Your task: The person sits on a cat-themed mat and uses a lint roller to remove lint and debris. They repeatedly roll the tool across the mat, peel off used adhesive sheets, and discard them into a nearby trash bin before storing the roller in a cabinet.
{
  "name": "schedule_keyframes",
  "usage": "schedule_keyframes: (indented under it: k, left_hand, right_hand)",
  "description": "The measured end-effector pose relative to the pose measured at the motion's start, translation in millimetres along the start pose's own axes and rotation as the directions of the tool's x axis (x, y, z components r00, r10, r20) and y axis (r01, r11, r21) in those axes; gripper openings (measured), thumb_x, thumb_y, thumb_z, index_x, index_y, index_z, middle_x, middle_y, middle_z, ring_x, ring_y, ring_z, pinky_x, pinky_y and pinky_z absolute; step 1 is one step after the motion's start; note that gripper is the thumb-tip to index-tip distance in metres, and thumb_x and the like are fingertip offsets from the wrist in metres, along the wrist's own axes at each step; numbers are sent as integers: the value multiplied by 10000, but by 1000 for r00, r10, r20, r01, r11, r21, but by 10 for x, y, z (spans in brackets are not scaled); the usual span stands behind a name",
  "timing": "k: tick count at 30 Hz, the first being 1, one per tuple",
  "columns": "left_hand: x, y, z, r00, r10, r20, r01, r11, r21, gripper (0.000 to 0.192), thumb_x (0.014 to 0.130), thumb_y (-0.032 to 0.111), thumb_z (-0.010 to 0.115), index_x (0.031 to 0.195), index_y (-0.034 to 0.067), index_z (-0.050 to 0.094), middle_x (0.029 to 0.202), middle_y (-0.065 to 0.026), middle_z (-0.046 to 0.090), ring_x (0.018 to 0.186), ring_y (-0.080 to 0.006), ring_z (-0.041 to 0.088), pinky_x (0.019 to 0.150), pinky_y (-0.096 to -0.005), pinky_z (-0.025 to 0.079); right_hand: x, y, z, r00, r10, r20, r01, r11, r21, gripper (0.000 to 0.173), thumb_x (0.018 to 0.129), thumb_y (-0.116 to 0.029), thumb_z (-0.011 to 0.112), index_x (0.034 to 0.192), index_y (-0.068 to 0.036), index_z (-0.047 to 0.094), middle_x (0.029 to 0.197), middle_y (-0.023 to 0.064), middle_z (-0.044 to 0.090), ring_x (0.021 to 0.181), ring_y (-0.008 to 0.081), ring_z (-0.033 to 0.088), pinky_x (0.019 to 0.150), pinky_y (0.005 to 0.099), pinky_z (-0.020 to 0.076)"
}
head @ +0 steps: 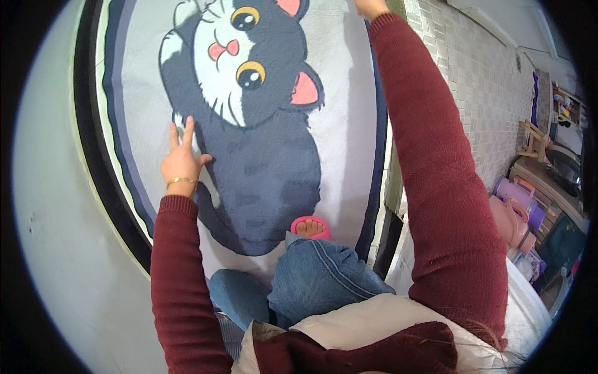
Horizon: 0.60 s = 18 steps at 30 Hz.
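A floor mat point(336, 154) printed with a grey-and-white cartoon cat lies flat before me, its border dark blue. My left hand point(181, 163) is palm down at the mat's left part, over the cat's tail, with its fingers apart and nothing held. A gold-coloured bracelet point(181, 180) circles that wrist. At the top edge of the picture, my right hand point(372, 7) reaches to the mat's far right side. Its fingers are mostly cut off, so what it touches cannot be seen. My foot in a pink slipper point(312, 227) is on the mat's near end.
A pale wall point(51, 187) with a black skirting strip point(91, 135) runs along the left. A tiled wall point(472, 89) rises on the right. Beyond my right arm are a purple jug point(511, 189), a pink jug point(507, 219) and a small wooden stool point(532, 140).
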State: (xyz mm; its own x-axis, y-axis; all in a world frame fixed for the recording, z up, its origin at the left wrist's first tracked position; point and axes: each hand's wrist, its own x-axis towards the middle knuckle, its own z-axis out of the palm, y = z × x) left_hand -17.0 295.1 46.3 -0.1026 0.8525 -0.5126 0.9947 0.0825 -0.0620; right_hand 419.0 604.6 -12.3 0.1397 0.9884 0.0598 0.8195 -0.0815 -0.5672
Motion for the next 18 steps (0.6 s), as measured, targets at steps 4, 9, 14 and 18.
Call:
schedule_keyframes:
  k: [4, 9, 14, 18]
  left_hand:
    - [270, 420, -124, 996, -14, 90, 4, 994, 106, 1063, 607, 280, 839, 1476, 250, 227, 1472, -219, 313, 868, -329, 678, 675, -381, 555]
    - [303, 418, -7, 989, -51, 137, 30, 988, 154, 1061, 606, 264, 825, 1480, 228, 225, 1476, -226, 304, 805, -309, 688, 658, -373, 558]
    - [299, 367, 7, 994, 0, 106, -14, 991, 135, 1022, 629, 250, 808, 1479, 188, 244, 1462, -273, 295, 713, -264, 680, 610, -339, 556]
    - [297, 358, 39, 997, 22, 70, -31, 991, 132, 988, 641, 229, 804, 1471, 170, 271, 1452, -299, 292, 678, -249, 677, 588, -328, 556]
  right_hand:
    - [640, -99, -16, 998, 65, -3, -65, 997, 48, 392, 842, -132, 509, 1216, -28, 459, 1127, 277, 589, 1084, 418, 559, 907, 444, 443]
    - [1238, -147, 113, 994, -87, -66, 88, 996, 15, 397, 832, -103, 550, 1198, -1, 436, 1084, 296, 581, 1044, 425, 569, 895, 428, 438]
    - [1513, -201, -21, 987, 28, 161, -59, 980, 188, 378, 842, -91, 567, 1185, -36, 418, 894, 201, 576, 742, 312, 585, 644, 435, 478]
    - [1358, -278, -410, 904, 195, 380, -230, 972, 48, 381, 853, -96, 563, 1198, -62, 405, 782, 144, 526, 554, 241, 502, 483, 417, 428]
